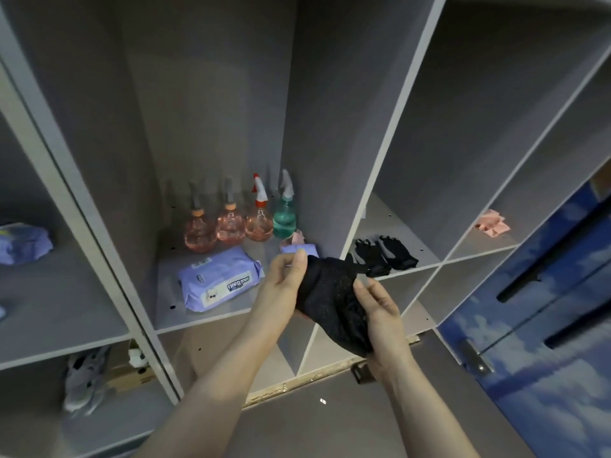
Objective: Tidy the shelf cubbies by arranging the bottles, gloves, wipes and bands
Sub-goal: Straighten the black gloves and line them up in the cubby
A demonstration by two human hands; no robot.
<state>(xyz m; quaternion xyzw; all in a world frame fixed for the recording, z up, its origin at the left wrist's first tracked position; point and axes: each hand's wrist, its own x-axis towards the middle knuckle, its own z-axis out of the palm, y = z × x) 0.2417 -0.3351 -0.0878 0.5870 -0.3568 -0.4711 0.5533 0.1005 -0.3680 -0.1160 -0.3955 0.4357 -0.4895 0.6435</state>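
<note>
Grey shelf cubbies (pixel 211 322) fill the view. At far left lies a blue bundle (pixel 23 242); the middle cubby holds a wipes pack (pixel 218 280) before a row of spray bottles (pixel 243 216). In front, the left hand (pixel 284 282) pinches the black glove (pixel 330 299) at its upper end, the right hand (pixel 380 315) cupping and gripping its lower end. More gloves (pixel 385 256) lie up and right, nearer the right hand, likely its destination.

Bare forearms, left grip (pixel 283 281) and right grip (pixel 380 312) ungloved, sleeveless.

grey sneaker (pixel 84 380), blue cloud-print door (pixel 542 325)
</note>
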